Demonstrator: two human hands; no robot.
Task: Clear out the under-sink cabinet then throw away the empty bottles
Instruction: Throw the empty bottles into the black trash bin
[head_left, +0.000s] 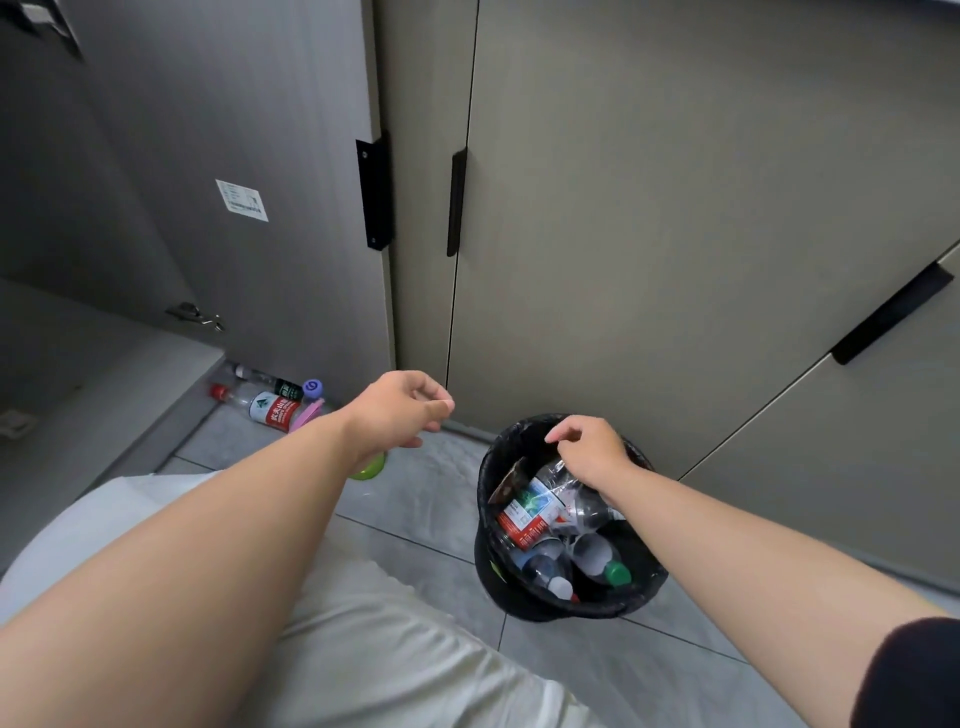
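Clear bottles in black-lined bin; two more bottles flat beside open cabinet.

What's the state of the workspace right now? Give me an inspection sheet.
Surface: grey tiled floor.
Job's things: black-lined bin holds several bottles; two bottles lie on the floor by the open cabinet door.
Clutter: purple-capped item, pink item, green item on the floor.
Hands: left hand over the floor, holding nothing; right hand over the bin at a clear bottle, grip unclear.
Cables: nothing seen.
Surroundings: closed cabinet doors behind the bin.
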